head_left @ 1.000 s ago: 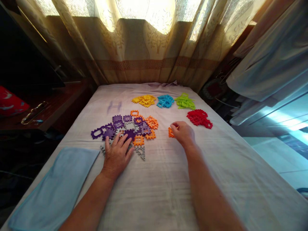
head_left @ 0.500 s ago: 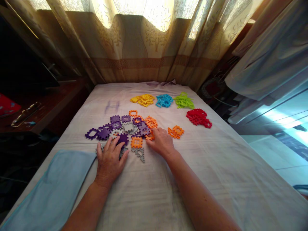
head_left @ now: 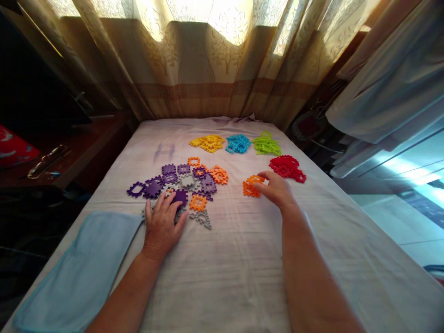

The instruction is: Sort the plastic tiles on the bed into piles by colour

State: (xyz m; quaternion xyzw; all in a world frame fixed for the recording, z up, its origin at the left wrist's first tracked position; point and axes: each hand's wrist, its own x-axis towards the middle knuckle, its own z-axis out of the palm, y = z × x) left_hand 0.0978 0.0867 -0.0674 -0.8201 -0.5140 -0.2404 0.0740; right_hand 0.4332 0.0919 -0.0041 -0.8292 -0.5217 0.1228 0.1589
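The left hand [head_left: 162,225] rests open-fingered on mixed pieces [head_left: 188,181], perhaps to steady them; nearer the surface's right edge [head_left: 347,209], the right hand [head_left: 277,188] pinches an orange piece [head_left: 254,179].

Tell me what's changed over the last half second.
The right hand has moved right, from the mixed pile to the small orange pile. The orange piece it was touching has left the mixed pile; whether it's been let go is unclear. The left hand stays on the mixed pile; yellow, blue, green and red piles stayed put.
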